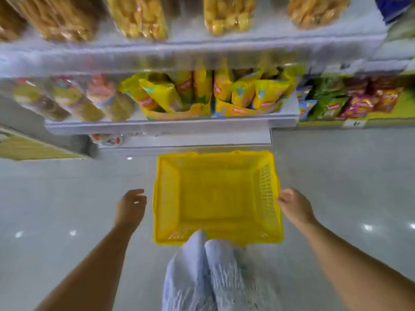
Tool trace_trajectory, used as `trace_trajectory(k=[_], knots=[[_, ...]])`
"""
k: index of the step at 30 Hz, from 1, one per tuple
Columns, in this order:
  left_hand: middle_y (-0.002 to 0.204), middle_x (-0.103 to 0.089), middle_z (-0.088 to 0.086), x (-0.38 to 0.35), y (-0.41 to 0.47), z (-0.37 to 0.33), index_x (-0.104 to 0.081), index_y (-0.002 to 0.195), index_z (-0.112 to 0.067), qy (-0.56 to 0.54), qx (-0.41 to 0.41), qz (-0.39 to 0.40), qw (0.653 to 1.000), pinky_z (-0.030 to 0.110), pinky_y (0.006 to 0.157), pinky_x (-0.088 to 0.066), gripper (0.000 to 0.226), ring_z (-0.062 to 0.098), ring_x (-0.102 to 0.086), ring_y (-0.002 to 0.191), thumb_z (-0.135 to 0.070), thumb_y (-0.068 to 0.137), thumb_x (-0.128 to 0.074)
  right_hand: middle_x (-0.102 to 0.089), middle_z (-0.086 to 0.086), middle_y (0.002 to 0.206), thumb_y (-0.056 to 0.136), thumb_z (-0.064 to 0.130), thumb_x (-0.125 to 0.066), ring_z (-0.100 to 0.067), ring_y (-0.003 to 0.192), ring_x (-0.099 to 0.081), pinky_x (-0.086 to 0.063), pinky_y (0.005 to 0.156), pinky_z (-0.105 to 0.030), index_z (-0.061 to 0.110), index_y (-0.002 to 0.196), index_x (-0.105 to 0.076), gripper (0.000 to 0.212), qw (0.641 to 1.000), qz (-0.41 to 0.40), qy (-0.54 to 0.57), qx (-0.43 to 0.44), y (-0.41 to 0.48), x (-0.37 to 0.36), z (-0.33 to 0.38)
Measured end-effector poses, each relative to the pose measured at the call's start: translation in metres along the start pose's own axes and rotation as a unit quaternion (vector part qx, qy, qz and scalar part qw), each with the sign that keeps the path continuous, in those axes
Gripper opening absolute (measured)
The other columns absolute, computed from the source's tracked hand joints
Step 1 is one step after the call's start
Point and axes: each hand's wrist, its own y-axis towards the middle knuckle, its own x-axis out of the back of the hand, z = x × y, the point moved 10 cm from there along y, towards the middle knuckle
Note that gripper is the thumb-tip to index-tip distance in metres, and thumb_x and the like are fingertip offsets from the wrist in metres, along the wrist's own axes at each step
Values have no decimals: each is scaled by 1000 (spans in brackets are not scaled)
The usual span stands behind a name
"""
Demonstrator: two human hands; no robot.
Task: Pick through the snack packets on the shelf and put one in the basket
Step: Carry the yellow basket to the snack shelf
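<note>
Resting on pale glossy floor, basket faces shelf.

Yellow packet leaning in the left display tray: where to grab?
Probably pinch the yellow packet by its upper end, coming from the front and above. It leans over the tray front wall, top free, lower end buried among neighbours.

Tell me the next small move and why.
Probably reach the left hand up to the yellow packets on the shelf and start sorting through them. The basket on the floor holds nothing, neither hand holds a packet, and the right hand is at the basket's rim while the left hangs clear of it.
</note>
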Motion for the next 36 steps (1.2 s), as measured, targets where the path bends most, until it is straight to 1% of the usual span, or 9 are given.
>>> trace_trajectory(k=[3,7,9,12,15,21,24,32,36], knots=[[114,-66,27,-41,41,24,-56,129,5,26,15,-10,1000,35,85,-43,38,39,-63,106,1,91,-60,-61,-29,123,86,13,-69,-42,117,-56,-41,94,-43,-6,122,-58,42,998,-46,-15,-33,40,-29,-22],[147,-40,27,-98,81,74,-28,149,0,39,84,31,995,46,105,-39,68,40,-46,130,-6,91,-64,-55,-32,125,86,15,-70,-45,118,-51,-40,94,-47,-6,125,-52,48,995,-56,-6,-85,72,-69,-64],[146,-41,29,-115,92,88,-28,149,2,65,102,42,992,44,104,-37,69,40,-45,131,-9,91,-65,-54,-33,126,88,14,-67,-46,118,-52,-39,94,-45,-7,127,-49,48,994,-52,7,-100,81,-82,-75],[131,-54,32,-122,95,95,-41,140,6,77,101,32,991,42,88,-43,57,43,-55,116,-5,90,-65,-60,-34,117,89,7,-61,-47,111,-55,-40,86,-44,-9,115,-57,31,993,-64,12,-101,84,-84,-83],[125,-56,35,-106,80,82,-44,136,7,92,87,17,992,47,88,-44,51,47,-57,111,-3,90,-64,-62,-34,111,89,4,-58,-47,105,-57,-41,82,-45,-9,108,-61,23,992,-74,16,-104,66,-64,-87],[115,-61,34,-46,7,-5,-49,133,3,89,33,-20,995,45,80,-43,45,47,-58,104,5,88,-56,-62,-34,113,90,7,-59,-49,108,-56,-41,87,-47,-6,115,-60,28,979,-120,58,-153,-31,30,-90],[111,-61,33,-13,-40,-69,-52,125,0,104,-14,-33,994,45,77,-42,41,49,-58,102,5,85,-55,-63,-36,106,90,9,-60,-50,102,-57,-43,84,-48,-7,107,-61,24,964,-175,86,-184,-94,97,-96],[117,-57,33,-7,-146,-228,-49,120,-1,184,-175,65,965,50,78,-42,34,51,-55,104,-2,87,-56,-65,-35,97,88,13,-65,-51,94,-60,-45,79,-48,-7,102,-63,25,893,-300,158,-295,-255,233,-150],[125,-55,34,-51,-204,-301,-45,135,-2,200,-264,108,938,52,85,-43,51,51,-54,110,0,85,-57,-61,-29,82,87,14,-66,-42,82,-60,-44,73,-47,-7,99,-63,24,846,-338,210,-356,-321,259,-210]])
